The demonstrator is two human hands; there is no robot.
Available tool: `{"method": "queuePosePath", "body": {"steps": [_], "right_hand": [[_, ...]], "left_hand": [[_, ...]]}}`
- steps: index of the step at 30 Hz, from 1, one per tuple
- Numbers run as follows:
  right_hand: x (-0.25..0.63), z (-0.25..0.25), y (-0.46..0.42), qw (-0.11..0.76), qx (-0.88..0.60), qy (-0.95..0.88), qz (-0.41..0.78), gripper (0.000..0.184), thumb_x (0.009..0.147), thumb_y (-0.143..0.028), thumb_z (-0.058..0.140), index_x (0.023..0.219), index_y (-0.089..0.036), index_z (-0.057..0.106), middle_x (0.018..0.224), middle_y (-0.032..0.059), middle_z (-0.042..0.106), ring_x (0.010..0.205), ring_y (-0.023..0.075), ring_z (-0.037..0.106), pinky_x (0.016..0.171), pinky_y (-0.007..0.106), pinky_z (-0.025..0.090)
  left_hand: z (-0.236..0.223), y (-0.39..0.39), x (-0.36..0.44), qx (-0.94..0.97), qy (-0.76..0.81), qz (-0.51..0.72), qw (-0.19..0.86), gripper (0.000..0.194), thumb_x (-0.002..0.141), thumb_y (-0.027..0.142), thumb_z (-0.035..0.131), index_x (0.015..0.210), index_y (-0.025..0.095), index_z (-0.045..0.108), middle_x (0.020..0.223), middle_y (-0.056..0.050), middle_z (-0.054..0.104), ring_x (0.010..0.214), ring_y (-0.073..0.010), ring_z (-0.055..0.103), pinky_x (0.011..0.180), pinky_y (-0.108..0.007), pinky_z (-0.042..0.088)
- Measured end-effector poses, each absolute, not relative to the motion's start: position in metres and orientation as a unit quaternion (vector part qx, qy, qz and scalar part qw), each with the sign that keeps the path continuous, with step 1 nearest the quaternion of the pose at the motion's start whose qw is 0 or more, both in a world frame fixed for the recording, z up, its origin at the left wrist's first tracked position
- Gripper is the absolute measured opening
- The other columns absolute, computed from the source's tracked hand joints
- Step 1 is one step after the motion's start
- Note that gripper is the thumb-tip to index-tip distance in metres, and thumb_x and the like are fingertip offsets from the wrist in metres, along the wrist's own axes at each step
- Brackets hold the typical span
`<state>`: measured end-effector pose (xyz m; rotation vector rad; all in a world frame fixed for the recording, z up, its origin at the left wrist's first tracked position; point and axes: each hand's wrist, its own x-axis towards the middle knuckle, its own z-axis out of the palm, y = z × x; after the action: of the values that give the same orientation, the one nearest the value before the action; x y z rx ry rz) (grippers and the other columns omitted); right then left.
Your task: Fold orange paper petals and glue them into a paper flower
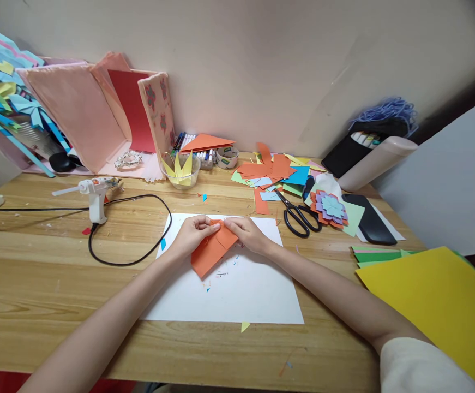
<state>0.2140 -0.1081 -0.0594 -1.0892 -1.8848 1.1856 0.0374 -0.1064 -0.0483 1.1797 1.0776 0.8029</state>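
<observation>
Between my two hands is a folded piece of orange paper (210, 255), tilted over a white sheet (257, 295). My left hand (194, 233) pinches its upper left edge, thumb on top. At the upper right corner my right hand (248, 233) grips the same paper, fingers partly hidden beneath it. Crease or cut lines show on the orange face. Tiny coloured paper scraps lie on the white sheet just below the hands.
A white glue gun (96, 199) with a looping black cord stands left. Black-handled scissors (296, 215), orange offcuts (268, 169) and a layered paper flower (329, 207) lie right. Behind are a clear bowl (184, 177) and pink box (77, 109). Yellow sheets (433, 289) lie front right.
</observation>
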Motion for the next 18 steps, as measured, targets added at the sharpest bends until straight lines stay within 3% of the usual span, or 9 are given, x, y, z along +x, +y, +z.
{"method": "queuePosePath", "body": {"steps": [5,9,18], "right_hand": [[0.2148,-0.0612,-0.1071,0.313,-0.432,-0.746,0.398,0.040,0.089,-0.040,0.035,0.056,-0.017,0.035,0.055,-0.0042,0.034,0.053,0.0085,0.030,0.052,0.022,0.024],[0.2152,-0.0603,-0.1049,0.302,-0.438,-0.760,0.374,0.040,0.089,-0.039,0.036,0.056,-0.017,0.037,0.054,-0.0045,0.036,0.052,0.0082,0.032,0.051,0.022,0.024],[0.2159,-0.0615,-0.1034,0.303,-0.441,-0.684,0.496,0.036,0.083,-0.045,0.048,0.060,-0.017,0.047,0.047,-0.0043,0.049,0.042,0.0082,0.043,0.044,0.020,0.033]], "left_hand": [[-0.0503,-0.1055,0.0363,0.528,0.473,0.347,0.615,0.036,0.061,0.044,0.070,0.059,0.015,0.049,0.052,0.005,0.050,0.046,-0.0062,0.042,0.045,-0.019,0.027],[-0.0506,-0.1050,0.0375,0.548,0.499,0.355,0.570,0.031,0.063,0.040,0.069,0.061,0.015,0.051,0.057,0.002,0.056,0.050,-0.0084,0.047,0.047,-0.019,0.032],[-0.0414,-0.1061,0.0367,0.529,0.514,0.371,0.564,0.034,0.064,0.041,0.068,0.081,0.012,0.062,0.080,-0.009,0.068,0.070,-0.0180,0.062,0.059,-0.026,0.046]]}}
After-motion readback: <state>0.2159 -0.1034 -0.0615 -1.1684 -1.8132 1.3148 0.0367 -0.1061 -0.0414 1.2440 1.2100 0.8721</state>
